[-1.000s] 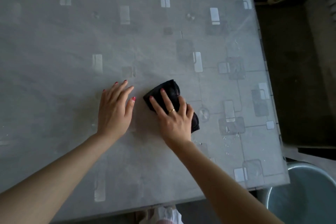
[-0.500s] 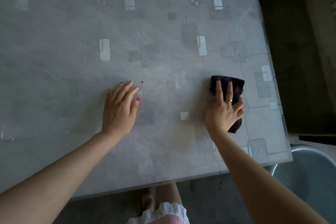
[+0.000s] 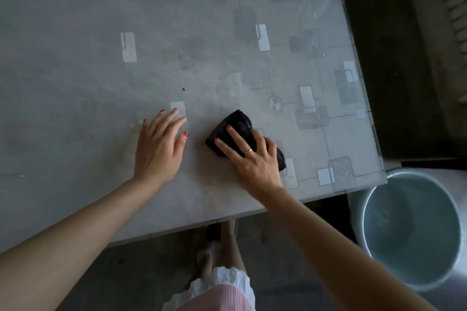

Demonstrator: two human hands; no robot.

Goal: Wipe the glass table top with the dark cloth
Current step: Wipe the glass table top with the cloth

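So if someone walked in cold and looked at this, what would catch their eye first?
The right hand pressing a dark cloth flat on the glass table top, near its front right part. Just left of it, the left hand rests flat on the glass, fingers spread. Off the table's right front corner, a pale bucket stands on the floor.

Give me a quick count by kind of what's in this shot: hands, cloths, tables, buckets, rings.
Hands: 2, left hand and right hand
Dark cloth: 1
Glass table top: 1
Bucket: 1
Ring: 1
Total: 6
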